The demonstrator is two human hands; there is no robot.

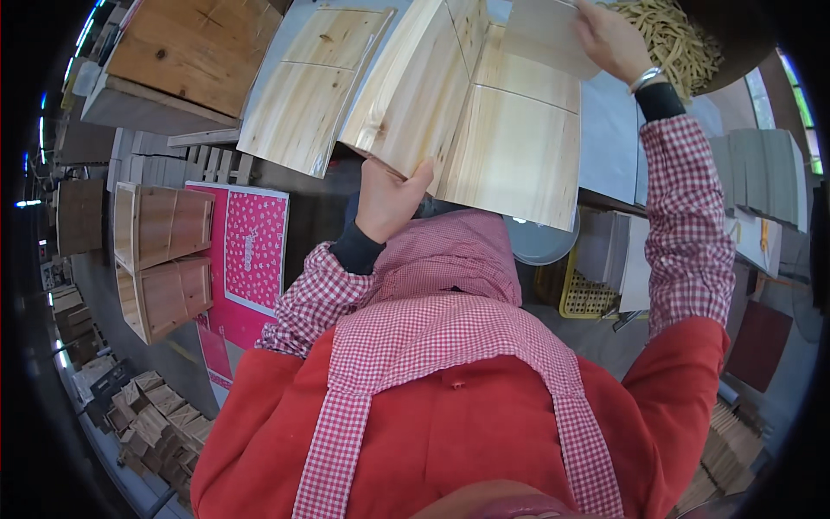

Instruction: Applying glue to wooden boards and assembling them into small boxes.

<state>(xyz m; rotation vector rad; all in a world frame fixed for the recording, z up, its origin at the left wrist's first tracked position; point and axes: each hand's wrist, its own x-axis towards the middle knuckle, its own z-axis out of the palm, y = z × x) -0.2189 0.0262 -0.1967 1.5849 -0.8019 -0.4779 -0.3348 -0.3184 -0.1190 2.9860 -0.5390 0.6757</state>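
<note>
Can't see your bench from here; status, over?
Left hand gripping tilted wooden panel by near edge. Right hand holding pale sheet. Piled strips close beside right hand, apparently not blocking.

The left hand (393, 197) holds a tilted wooden panel (413, 97).

Panels (303, 95) lie on the table (609, 130); strips (670, 39) are at its far right. Left of the table, boxes (169, 238); right of it, stacked sheets (761, 173).

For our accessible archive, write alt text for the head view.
The left hand grips the near edge of a tilted wooden panel while the right hand holds a pale flat piece. Tan strips lie heaped at upper right.
</note>
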